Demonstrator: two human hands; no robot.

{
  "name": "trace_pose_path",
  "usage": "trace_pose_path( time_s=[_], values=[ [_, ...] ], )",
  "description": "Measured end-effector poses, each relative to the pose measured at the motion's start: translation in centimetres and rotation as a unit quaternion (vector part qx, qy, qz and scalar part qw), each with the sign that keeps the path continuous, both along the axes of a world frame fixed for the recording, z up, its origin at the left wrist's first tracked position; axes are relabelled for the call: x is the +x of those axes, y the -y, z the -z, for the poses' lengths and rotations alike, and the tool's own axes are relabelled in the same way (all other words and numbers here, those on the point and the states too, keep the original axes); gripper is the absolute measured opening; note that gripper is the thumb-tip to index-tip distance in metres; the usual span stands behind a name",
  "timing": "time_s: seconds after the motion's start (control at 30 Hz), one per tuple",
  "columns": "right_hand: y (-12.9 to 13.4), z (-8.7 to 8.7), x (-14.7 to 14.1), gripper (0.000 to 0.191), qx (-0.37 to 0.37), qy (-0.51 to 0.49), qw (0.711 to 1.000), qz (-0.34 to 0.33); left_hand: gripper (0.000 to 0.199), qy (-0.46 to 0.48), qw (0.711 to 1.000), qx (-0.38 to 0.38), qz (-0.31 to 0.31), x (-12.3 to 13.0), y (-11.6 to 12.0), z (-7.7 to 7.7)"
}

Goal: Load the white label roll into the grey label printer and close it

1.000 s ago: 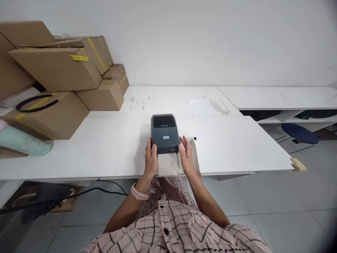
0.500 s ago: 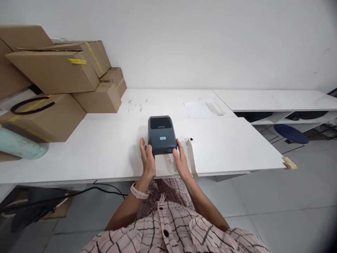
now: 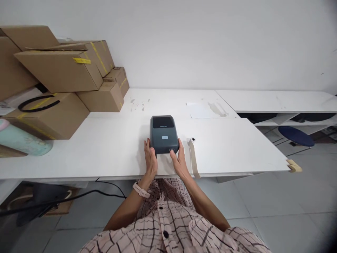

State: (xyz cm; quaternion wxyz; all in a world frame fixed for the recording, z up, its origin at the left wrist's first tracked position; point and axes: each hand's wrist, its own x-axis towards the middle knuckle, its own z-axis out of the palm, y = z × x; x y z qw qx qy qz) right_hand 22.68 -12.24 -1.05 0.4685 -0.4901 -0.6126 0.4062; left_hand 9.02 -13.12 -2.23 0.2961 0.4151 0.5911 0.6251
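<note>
A dark grey label printer [image 3: 164,137] with a black window at its top and a light blue patch in its middle rests on the white table. My left hand [image 3: 151,161] grips its lower left corner, thumb at the front edge and fingers along the side. Around the lower right corner is my right hand [image 3: 179,160], its thumb on the front near the small oval button. To the right lies a small paper roll [image 3: 193,140] with a curled strip [image 3: 194,161] running to the table's front edge.
Cardboard boxes [image 3: 63,73] are stacked at the left, with a mint-green bottle [image 3: 28,142] lying before them. A white sheet [image 3: 200,110] lies farther back. Beige padding covers the table corner [image 3: 294,166]. A blue stool [image 3: 296,136] stands right; black cables [image 3: 100,191] hang below.
The pale paper that stuck out of the printer's front between my hands is no longer visible there. My hands stay at the printer's lower corners. The whole view has shifted slightly.
</note>
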Motion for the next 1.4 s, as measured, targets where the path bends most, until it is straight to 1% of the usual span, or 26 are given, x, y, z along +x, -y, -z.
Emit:
trace_pose_path(
  time_s=[0.1, 0.17, 0.23, 0.33, 0.4, 0.47, 0.53, 0.57, 0.63, 0.67, 0.73, 0.77, 0.8, 0.83, 0.87, 0.9, 0.97, 1.0, 1.03, 1.07, 1.13, 1.2, 1.3, 1.37, 1.4],
  values=[
    [0.1, -1.2, 0.3, 0.076, -0.008, 0.0, 1.0, -0.011, 0.067, 0.001, 1.0, 0.006, -0.002, -0.1, 0.0, -0.8],
    [-0.3, -2.7, 0.6, 0.074, 0.007, -0.015, 1.0, -0.017, 0.069, 0.015, 1.0, 0.019, 0.005, -0.3, -0.5, -2.0],
    [-1.4, -4.7, 0.7, 0.071, 0.031, -0.029, 0.999, -0.022, 0.067, 0.027, 0.999, 0.039, 0.019, -0.9, -1.6, -3.7],
    [-4.7, -8.0, 0.5, 0.07, 0.068, -0.048, 0.996, -0.031, 0.058, 0.006, 0.997, 0.063, 0.039, -2.5, -4.3, -6.1],
    [-7.8, -9.8, -0.1, 0.071, 0.092, -0.055, 0.994, -0.028, 0.048, -0.043, 0.997, 0.057, 0.039, -3.7, -6.3, -6.8],
    [-11.2, -11.2, -0.8, 0.074, 0.115, -0.042, 0.992, -0.018, 0.042, -0.085, 0.996, 0.004, 0.009, -4.7, -7.7, -6.7],
    [-14.3, -12.2, -1.5, 0.076, 0.132, -0.004, 0.991, -0.013, 0.048, -0.121, 0.988, -0.094, -0.015, -5.4, -8.6, -6.0],
    [-15.5, -12.6, -1.8, 0.077, 0.139, 0.021, 0.99, -0.013, 0.052, -0.139, 0.979, -0.149, -0.015, -5.7, -8.8, -5.5],
    [-17.4, -13.2, -2.1, 0.081, 0.158, 0.084, 0.984, -0.012, 0.059, -0.176, 0.955, -0.24, 0.016, -6.1, -9.1, -4.8],
    [-17.9, -13.5, -2.2, 0.082, 0.179, 0.123, 0.976, -0.004, 0.059, -0.194, 0.942, -0.27, 0.04, -6.2, -9.3, -4.6],
    [-18.1, -13.7, -2.2, 0.079, 0.242, 0.206, 0.948, 0.014, 0.054, -0.228, 0.922, -0.3, 0.085, -6.5, -9.7, -4.6],
    [-17.9, -13.6, -2.3, 0.074, 0.275, 0.245, 0.93, 0.01, 0.05, -0.252, 0.913, -0.307, 0.096, -6.5, -9.9, -4.7],
    [-17.6, -13.4, -2.3, 0.068, 0.297, 0.282, 0.912, -0.01, 0.046, -0.279, 0.903, -0.312, 0.099, -6.5, -10.1, -4.8],
    [-17.3, -13.0, -2.5, 0.064, 0.302, 0.321, 0.896, -0.049, 0.043, -0.307, 0.893, -0.316, 0.095, -6.5, -10.3, -5.0],
    [-17.1, -12.4, -2.8, 0.063, 0.285, 0.361, 0.882, -0.104, 0.041, -0.334, 0.883, -0.318, 0.089, -6.4, -10.5, -5.0],
    [-17.0, -11.6, -3.1, 0.065, 0.25, 0.404, 0.863, -0.17, 0.039, -0.354, 0.876, -0.319, 0.082, -6.2, -10.6, -5.1],
    [-17.4, -10.0, -4.1, 0.078, 0.153, 0.482, 0.814, -0.286, 0.037, -0.367, 0.871, -0.318, 0.07, -6.0, -10.6, -5.0],
    [-17.7, -9.3, -4.7, 0.087, 0.11, 0.509, 0.79, -0.324, 0.036, -0.362, 0.874, -0.316, 0.064, -5.9, -10.5, -4.9],
    [-18.2, -8.6, -5.2, 0.095, 0.078, 0.524, 0.773, -0.348, 0.036, -0.355, 0.879, -0.314, 0.06, -5.8, -10.4, -4.8],
    [-18.6, -8.1, -5.7, 0.102, 0.059, 0.53, 0.765, -0.361, 0.036, -0.347, 0.883, -0.311, 0.056, -5.8, -10.3, -4.7],
    [-19.1, -7.8, -6.1, 0.112, 0.049, 0.512, 0.769, -0.38, 0.037, -0.334, 0.89, -0.306, 0.053, -5.8, -10.2, -4.5],
    [-19.2, -8.5, -5.6, 0.115, 0.06, 0.465, 0.781, -0.413, 0.038, -0.324, 0.894, -0.303, 0.055, -5.8, -10.1, -4.4],
    [-18.4, -11.2, -2.7, 0.112, 0.101, 0.353, 0.812, -0.454, 0.04, -0.315, 0.898, -0.301, 0.057, -5.8, -10.1, -4.2],
    [-17.8, -13.2, 0.3, 0.106, 0.123, 0.277, 0.84, -0.451, 0.041, -0.313, 0.901, -0.296, 0.053, -5.8, -10.1, -4.1],
    [-17.6, -14.0, 1.9, 0.104, 0.128, 0.248, 0.854, -0.438, 0.041, -0.31, 0.904, -0.291, 0.052, -5.8, -10.1, -4.0]
  ],
)
